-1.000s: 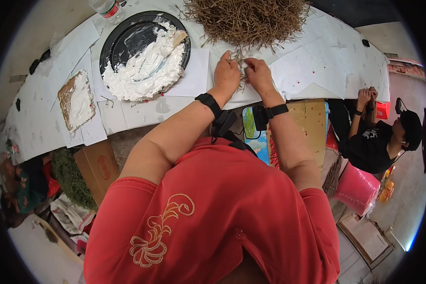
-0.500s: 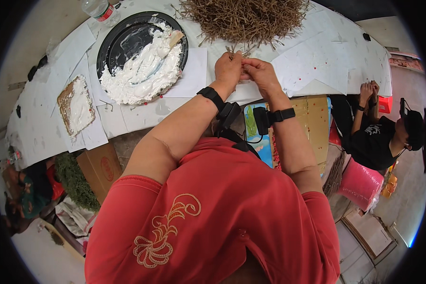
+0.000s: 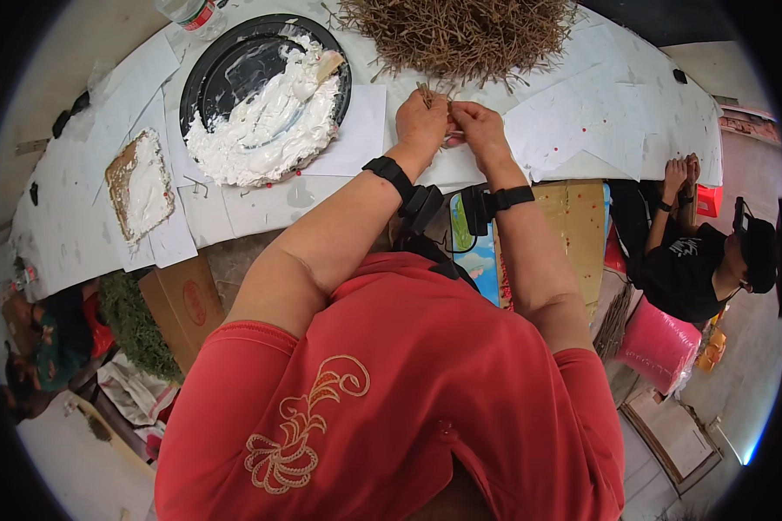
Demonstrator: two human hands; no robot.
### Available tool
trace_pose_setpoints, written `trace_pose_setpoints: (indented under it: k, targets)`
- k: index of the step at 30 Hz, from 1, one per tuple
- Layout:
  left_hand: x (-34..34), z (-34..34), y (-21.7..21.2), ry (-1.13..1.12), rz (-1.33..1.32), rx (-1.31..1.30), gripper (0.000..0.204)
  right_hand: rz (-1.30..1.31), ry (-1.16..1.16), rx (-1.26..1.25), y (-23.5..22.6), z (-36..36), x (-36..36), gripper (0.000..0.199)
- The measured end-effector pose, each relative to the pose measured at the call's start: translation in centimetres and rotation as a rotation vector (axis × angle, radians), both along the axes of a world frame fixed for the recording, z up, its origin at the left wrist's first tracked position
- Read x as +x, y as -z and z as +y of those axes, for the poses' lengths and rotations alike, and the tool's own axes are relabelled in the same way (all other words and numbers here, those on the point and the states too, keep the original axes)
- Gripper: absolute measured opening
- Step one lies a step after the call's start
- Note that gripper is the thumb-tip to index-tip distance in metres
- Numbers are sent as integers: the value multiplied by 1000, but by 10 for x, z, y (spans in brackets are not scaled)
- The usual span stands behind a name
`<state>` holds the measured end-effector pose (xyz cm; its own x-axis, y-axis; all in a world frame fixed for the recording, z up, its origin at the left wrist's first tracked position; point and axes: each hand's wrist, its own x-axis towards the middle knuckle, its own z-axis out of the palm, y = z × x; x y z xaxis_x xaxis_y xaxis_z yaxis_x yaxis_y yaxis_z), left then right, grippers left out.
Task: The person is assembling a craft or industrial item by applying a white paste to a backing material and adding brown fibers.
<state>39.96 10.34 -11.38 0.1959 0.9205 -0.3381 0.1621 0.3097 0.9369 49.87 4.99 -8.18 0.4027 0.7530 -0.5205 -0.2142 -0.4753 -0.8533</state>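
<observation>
Close together at the table's front edge, both my hands are closed at the fingertips. My left hand point(image 3: 420, 130) grips a thin brown twig point(image 3: 425, 92), whose ends poke out past the fingers. Right beside it, my right hand point(image 3: 482, 137) pinches at the same spot; whatever lies between its fingertips is too small to make out. Just beyond the hands lies a big heap of brown branching twigs point(image 3: 465, 36). To the left, a round black plate point(image 3: 202, 74) carries thick white paste point(image 3: 261, 149) with a pale flat stick point(image 3: 329, 65) resting in it.
A brown slab point(image 3: 119, 184) smeared with white paste lies at the left on paper sheets. Behind the plate stands a clear plastic bottle point(image 3: 202, 19). Paper point(image 3: 573, 126) with scattered red beads covers the right side. Another person point(image 3: 704, 260) sits at the far right.
My right hand has shifted slightly left, and its fingers have moved in closer against my left hand. The left hand keeps its grip on the twig. The whole view has shifted a little.
</observation>
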Motion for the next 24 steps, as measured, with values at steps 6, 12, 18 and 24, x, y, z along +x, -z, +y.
trace_pose_setpoints:
  k: [6,12,18,24]
  targets:
    - [-14,5,-19,105,27,-125,28,-141,-145,84,1,-9,-11,19]
    - [-23,3,-10,98,82,-13,19,-95,-288,11,-19,-13,-8,16]
    - [-35,4,-19,154,95,-35,15,-189,34,38,-10,4,5,16]
    - [-53,-4,-38,378,-36,-126,15,-262,-34,-61,5,43,9,21]
